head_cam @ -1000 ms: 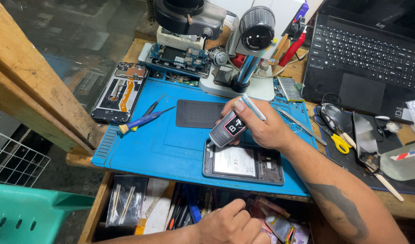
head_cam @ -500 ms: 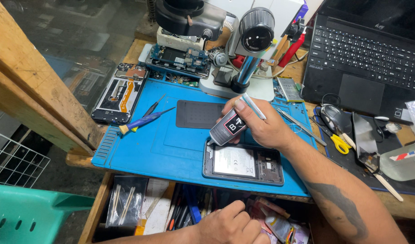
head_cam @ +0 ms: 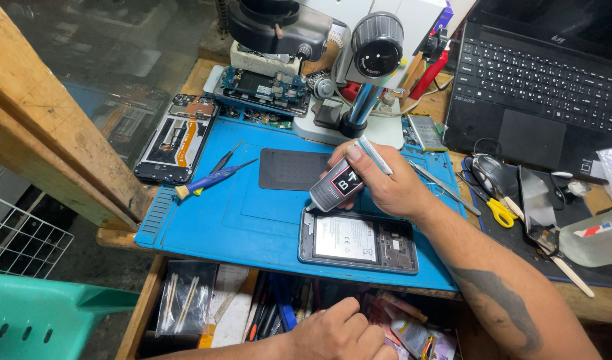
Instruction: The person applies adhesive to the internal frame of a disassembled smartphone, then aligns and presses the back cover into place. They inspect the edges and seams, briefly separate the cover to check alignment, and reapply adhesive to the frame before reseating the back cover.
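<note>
1. blue work mat (head_cam: 239,213) on the bench, with an opened phone (head_cam: 358,241) lying near its front edge.
2. right hand (head_cam: 386,183) grasping a grey glue tube (head_cam: 336,188), nozzle tilted down just above the phone's top-left corner.
3. left hand (head_cam: 336,333) reaches into the cluttered drawer (head_cam: 252,313) — fingers curled, what they grip i cannot tell.

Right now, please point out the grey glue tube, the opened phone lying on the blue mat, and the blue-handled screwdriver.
grey glue tube (head_cam: 337,187), head view, on its dark label.
opened phone (head_cam: 346,239), head view, on its white battery.
blue-handled screwdriver (head_cam: 209,180), head view, on the handle.
</note>
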